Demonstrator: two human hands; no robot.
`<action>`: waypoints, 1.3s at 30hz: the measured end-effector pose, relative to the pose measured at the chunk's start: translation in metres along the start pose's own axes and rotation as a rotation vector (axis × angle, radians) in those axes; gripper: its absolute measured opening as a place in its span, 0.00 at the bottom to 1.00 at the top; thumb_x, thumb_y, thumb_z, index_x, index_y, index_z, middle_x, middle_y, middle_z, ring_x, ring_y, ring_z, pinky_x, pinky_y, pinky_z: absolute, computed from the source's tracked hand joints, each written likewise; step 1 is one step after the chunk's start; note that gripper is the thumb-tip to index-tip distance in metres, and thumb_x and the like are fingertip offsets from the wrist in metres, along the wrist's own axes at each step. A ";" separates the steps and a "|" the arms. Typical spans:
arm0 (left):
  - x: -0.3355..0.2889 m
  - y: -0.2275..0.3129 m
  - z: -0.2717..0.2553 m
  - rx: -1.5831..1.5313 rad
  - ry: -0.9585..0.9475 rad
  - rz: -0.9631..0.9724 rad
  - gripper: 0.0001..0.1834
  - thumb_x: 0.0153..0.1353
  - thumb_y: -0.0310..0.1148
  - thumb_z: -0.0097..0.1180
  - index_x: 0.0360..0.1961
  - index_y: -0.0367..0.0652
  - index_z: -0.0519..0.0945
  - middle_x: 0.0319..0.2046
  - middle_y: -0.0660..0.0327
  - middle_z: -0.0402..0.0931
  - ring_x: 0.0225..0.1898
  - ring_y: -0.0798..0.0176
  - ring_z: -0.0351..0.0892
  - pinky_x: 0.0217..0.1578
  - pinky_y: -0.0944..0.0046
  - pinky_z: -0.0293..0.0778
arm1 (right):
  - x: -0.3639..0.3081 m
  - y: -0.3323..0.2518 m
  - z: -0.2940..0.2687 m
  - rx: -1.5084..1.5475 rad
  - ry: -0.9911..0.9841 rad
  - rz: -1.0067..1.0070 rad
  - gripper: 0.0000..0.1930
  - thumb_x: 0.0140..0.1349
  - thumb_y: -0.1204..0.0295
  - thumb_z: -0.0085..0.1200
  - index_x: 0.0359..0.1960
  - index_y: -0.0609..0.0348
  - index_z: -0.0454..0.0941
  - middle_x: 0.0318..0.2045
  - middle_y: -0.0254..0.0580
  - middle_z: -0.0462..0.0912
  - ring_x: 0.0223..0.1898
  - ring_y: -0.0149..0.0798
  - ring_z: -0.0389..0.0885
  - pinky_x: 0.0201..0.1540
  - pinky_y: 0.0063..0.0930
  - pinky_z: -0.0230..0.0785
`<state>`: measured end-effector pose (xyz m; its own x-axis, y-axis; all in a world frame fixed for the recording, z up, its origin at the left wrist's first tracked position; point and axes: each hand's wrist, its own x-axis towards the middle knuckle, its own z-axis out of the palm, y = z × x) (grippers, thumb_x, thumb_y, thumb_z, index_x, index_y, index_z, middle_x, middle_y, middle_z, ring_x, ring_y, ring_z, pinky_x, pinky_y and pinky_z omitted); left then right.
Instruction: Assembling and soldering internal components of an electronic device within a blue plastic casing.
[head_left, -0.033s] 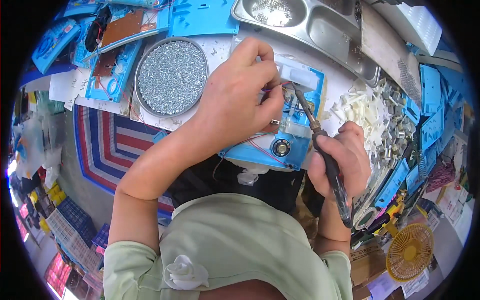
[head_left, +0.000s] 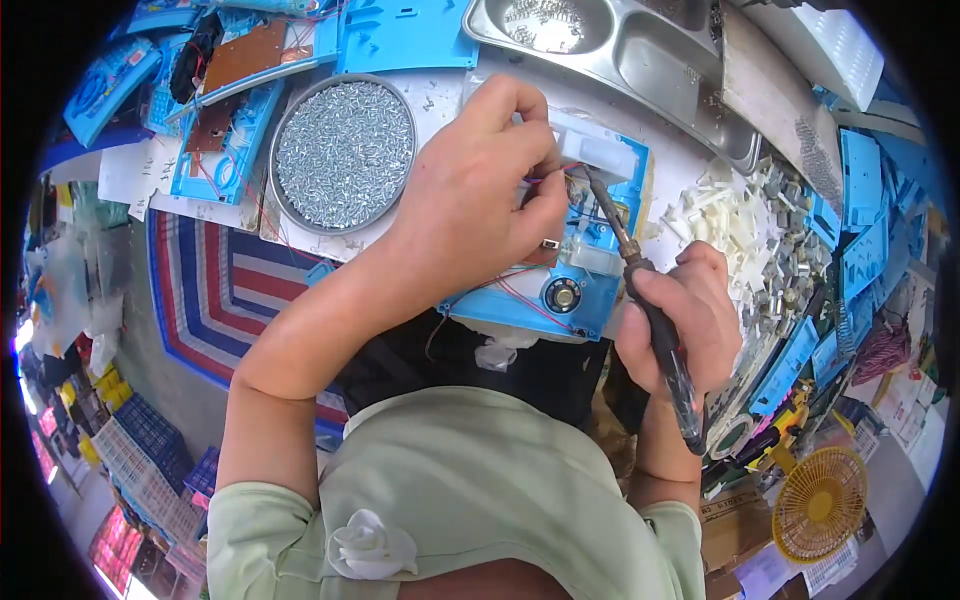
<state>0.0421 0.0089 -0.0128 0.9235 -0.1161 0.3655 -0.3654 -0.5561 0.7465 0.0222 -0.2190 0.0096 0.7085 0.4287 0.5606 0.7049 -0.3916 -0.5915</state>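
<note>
My right hand (head_left: 690, 315) is wrapped round the dark handle of a soldering iron (head_left: 664, 342), which slants up and left. Its thin tip reaches thin wires above an open blue plastic housing (head_left: 595, 318). On the left side of that housing, my left hand (head_left: 485, 190) is closed in a pinch on a thin red wire (head_left: 572, 167) near the iron's tip. A small round speaker (head_left: 562, 294) sits in the housing's near part, with red wires beside it. A whitish block (head_left: 600, 153) lies in its far part. My left hand hides much of the housing's left side.
A round dish of small metal screws (head_left: 345, 155) stands left of my left hand. Beyond the housing is a steel compartment tray (head_left: 640, 75). White plastic pieces (head_left: 715, 220) and metal parts are heaped on the right. More blue housings (head_left: 225, 150) lie far left; a yellow basket (head_left: 820, 505) is lower right.
</note>
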 end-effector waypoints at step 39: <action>0.002 -0.001 0.002 0.090 0.012 0.030 0.06 0.50 0.23 0.66 0.26 0.38 0.79 0.40 0.57 0.74 0.29 0.59 0.80 0.29 0.63 0.77 | 0.000 0.007 -0.008 0.066 -0.031 -0.008 0.16 0.47 0.81 0.65 0.41 0.58 0.84 0.18 0.35 0.69 0.20 0.41 0.67 0.33 0.37 0.68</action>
<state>0.0442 0.0073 -0.0143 0.9106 -0.1242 0.3941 -0.3805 -0.6240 0.6826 0.0270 -0.2279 0.0100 0.7010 0.4569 0.5476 0.7058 -0.3345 -0.6245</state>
